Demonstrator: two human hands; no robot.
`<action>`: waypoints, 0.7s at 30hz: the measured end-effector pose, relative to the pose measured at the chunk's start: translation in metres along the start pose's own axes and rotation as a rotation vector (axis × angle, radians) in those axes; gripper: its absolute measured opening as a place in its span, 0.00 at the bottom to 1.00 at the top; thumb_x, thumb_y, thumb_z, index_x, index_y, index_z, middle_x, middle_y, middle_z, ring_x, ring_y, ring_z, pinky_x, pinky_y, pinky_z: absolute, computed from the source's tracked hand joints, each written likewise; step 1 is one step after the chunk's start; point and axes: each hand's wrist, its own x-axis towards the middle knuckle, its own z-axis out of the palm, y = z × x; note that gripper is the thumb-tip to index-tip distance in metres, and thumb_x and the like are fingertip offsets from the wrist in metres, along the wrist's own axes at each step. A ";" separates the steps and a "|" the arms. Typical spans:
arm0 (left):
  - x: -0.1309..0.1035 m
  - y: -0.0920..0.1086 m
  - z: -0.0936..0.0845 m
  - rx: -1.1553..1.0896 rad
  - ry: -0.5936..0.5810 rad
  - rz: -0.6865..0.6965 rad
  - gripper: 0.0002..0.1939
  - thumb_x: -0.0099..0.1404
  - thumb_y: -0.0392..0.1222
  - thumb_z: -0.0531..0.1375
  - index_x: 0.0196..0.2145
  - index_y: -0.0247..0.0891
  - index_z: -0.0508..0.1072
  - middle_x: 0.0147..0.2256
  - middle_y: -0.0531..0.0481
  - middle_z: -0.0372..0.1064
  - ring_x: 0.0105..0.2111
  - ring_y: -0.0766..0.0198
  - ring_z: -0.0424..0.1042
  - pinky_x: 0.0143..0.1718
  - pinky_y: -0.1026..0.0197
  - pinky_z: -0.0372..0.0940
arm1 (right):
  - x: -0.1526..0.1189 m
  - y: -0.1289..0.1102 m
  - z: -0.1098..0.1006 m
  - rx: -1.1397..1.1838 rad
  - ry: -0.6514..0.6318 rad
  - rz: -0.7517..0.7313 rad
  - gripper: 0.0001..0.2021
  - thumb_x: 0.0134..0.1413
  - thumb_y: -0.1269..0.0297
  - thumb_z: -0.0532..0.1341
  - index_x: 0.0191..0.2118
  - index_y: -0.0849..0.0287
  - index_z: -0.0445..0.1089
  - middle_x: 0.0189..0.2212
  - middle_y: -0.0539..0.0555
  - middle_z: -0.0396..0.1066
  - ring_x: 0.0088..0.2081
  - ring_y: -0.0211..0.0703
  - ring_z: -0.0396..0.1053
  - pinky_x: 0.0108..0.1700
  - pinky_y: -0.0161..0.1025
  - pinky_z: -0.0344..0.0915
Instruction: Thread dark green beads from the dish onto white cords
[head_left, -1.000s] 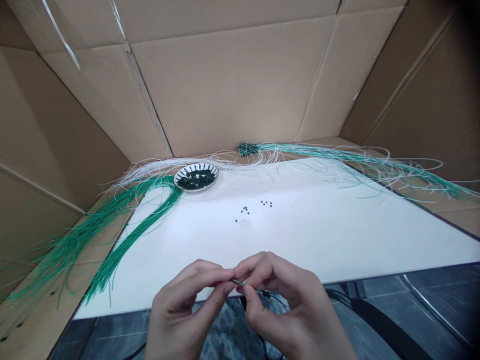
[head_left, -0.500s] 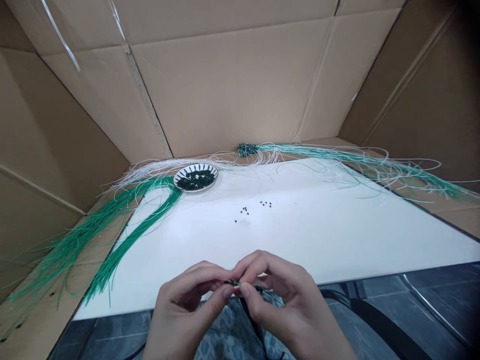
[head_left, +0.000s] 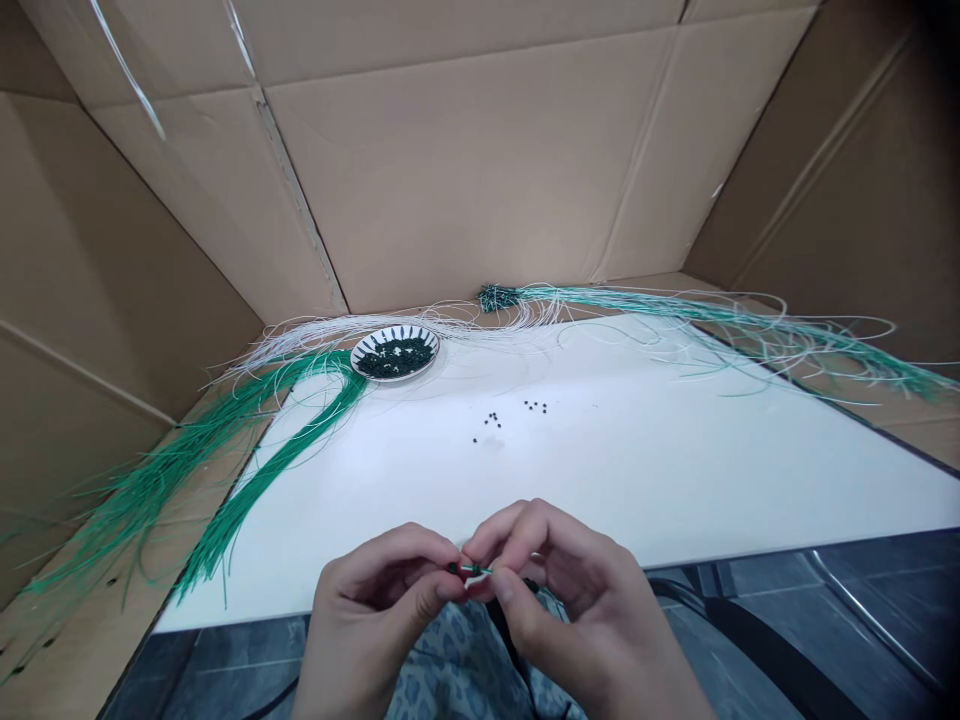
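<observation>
At the front edge of the white board, my left hand (head_left: 386, 600) and my right hand (head_left: 559, 590) meet fingertip to fingertip. Both pinch a thin green cord (head_left: 475, 570) with small dark pieces on it; a bit of red shows beside it at the left fingertips. Further out on the board lie several small dark beads (head_left: 492, 420). A white plate with a dark striped rim (head_left: 427, 340) holds a heap of dark green beads (head_left: 396, 358).
Green strands (head_left: 300, 450) spread over the board's left side. White strands (head_left: 300, 335) lie along the back. A long green and white bundle (head_left: 645, 298) runs to the right. Cardboard walls (head_left: 480, 170) enclose the white board (head_left: 637, 470).
My fingertips have parted slightly, so more of the cord and some red show between them. The view has shifted a little.
</observation>
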 end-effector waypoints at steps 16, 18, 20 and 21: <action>-0.001 0.004 -0.007 0.180 -0.076 0.177 0.03 0.57 0.40 0.75 0.30 0.49 0.88 0.26 0.51 0.82 0.27 0.65 0.79 0.29 0.72 0.73 | -0.001 -0.004 0.002 -0.143 0.015 -0.065 0.07 0.46 0.74 0.67 0.26 0.54 0.71 0.32 0.50 0.81 0.35 0.42 0.79 0.41 0.37 0.76; -0.001 0.006 -0.008 0.220 -0.073 0.196 0.08 0.57 0.35 0.74 0.30 0.50 0.88 0.27 0.53 0.83 0.28 0.65 0.79 0.31 0.73 0.72 | -0.001 -0.005 0.001 -0.162 0.024 -0.066 0.07 0.46 0.74 0.67 0.26 0.54 0.71 0.32 0.50 0.81 0.34 0.41 0.79 0.40 0.36 0.76; -0.002 0.008 -0.007 0.269 -0.071 0.217 0.10 0.58 0.33 0.73 0.30 0.51 0.88 0.27 0.54 0.83 0.28 0.65 0.79 0.31 0.73 0.72 | -0.001 -0.006 0.000 -0.194 0.021 -0.070 0.07 0.46 0.74 0.66 0.26 0.54 0.70 0.32 0.49 0.81 0.34 0.40 0.78 0.40 0.35 0.75; -0.003 0.009 -0.007 0.296 -0.067 0.225 0.11 0.58 0.32 0.73 0.30 0.51 0.88 0.27 0.54 0.83 0.28 0.65 0.79 0.31 0.72 0.72 | -0.001 -0.006 0.000 -0.215 0.013 -0.075 0.07 0.47 0.74 0.65 0.26 0.54 0.70 0.33 0.49 0.81 0.35 0.40 0.79 0.41 0.35 0.75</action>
